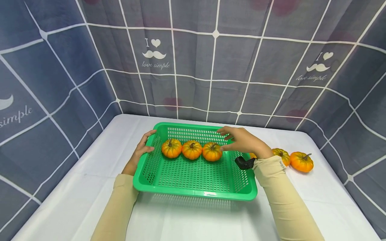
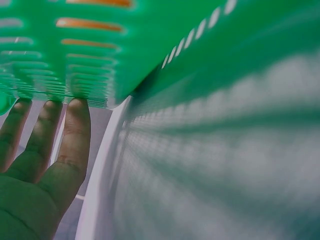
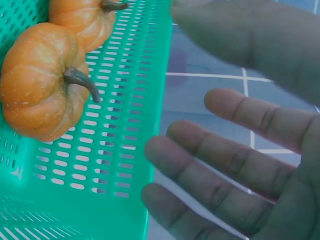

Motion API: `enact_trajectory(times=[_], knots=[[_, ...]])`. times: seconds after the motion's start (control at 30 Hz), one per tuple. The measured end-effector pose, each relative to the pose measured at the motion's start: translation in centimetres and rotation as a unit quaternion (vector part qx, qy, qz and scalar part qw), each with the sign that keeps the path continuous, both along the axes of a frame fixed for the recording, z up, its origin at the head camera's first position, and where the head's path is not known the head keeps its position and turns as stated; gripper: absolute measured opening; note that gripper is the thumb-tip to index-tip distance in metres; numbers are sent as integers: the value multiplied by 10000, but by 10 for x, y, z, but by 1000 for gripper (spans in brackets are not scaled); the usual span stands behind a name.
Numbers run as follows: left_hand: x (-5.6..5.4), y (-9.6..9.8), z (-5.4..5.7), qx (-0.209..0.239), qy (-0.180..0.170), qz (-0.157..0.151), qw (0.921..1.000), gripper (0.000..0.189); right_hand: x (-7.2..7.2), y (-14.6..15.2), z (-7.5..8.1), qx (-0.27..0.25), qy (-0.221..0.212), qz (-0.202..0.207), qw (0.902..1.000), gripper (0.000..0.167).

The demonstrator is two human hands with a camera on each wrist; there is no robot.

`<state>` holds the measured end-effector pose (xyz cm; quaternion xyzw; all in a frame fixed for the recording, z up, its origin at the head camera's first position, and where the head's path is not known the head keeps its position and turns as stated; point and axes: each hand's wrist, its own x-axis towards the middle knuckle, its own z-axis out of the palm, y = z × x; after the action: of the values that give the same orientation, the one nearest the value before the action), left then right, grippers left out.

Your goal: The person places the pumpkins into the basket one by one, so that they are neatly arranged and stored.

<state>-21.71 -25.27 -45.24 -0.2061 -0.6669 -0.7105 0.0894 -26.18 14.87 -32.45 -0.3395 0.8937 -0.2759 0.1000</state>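
Observation:
A green plastic basket (image 1: 193,193) with slotted walls stands on the white table. Three small orange pumpkins lie in a row along its far side: a left one (image 1: 171,148), a middle one (image 1: 192,150) and a right one (image 1: 212,152). My left hand (image 1: 141,150) holds the basket's left side, thumb over the rim; in the left wrist view its fingers (image 2: 76,125) touch the outer wall. Above the basket's right part, my right hand (image 1: 241,140) is empty, its fingers spread and relaxed beside the right pumpkin, also seen in the right wrist view (image 3: 45,82).
To the right of the basket, two pumpkins (image 1: 281,156) (image 1: 302,162) lie on the white tablecloth (image 1: 328,207); another (image 1: 252,155) is mostly hidden by my right wrist. A black device (image 1: 244,163) sits at that wrist. Grey checked curtains (image 1: 193,90) enclose the table's back and sides.

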Motion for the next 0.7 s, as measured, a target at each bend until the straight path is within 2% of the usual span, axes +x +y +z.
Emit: enact_trajectory(times=[0.13, 0.27, 0.3, 0.37, 0.5, 0.7], knots=[[-1, 0, 0, 215, 5, -221, 9995, 66, 5, 8, 1, -356, -58, 75, 9993, 56], [-3, -2, -1, -98, 144, -80, 9998, 68, 8, 16, -2, -874, -334, 178, 9955, 51], [-3, -2, -1, -35, 99, -133, 9999, 68, 9, 18, -2, -1015, -422, 198, 9937, 50], [-4, -3, -3, -6, 182, -213, 9996, 69, 10, 22, -4, -1298, -563, 247, 9896, 48], [-5, -3, -4, 388, 216, -504, 9977, 69, 15, 30, -5, -1816, -797, 273, 9798, 45], [-3, -2, -3, 327, -37, -368, 9988, 68, 22, 46, -9, -2518, -1130, 31, 9612, 42]])
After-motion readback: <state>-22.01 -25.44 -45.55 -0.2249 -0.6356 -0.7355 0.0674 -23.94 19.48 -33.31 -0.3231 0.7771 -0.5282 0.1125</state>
